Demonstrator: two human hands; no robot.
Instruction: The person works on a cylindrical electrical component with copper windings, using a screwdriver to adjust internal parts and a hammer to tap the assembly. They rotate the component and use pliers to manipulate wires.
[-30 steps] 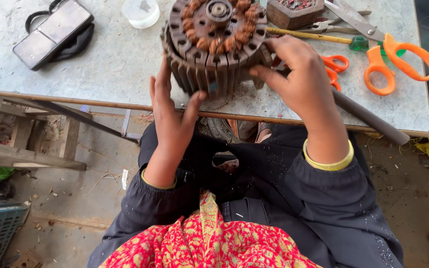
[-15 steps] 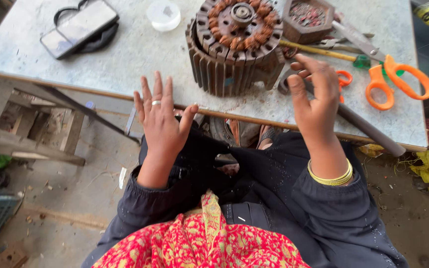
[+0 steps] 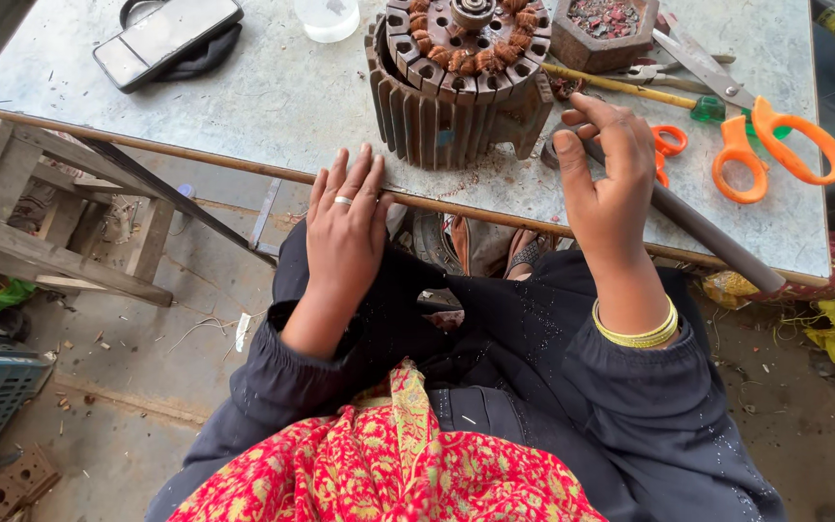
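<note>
The right hand [image 3: 606,179] has its grip loosely spread, thumb and fingers hovering over a dark rod [image 3: 698,230] on the desk [image 3: 273,97], pinching nothing. The left hand [image 3: 345,232] lies flat, fingers together and empty, at the desk's near edge. The ribbed motor stator [image 3: 456,82] stands at 11 o'clock from the right hand; orange scissors [image 3: 770,145] lie at 3 o'clock.

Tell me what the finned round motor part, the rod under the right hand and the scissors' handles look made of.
Finned motor part: likely cast metal, dull dark grey, with coppery wire coils on top. Rod: smooth matt dark grey, metal or plastic; unclear. Scissors' handles: glossy orange, probably plastic.
</note>
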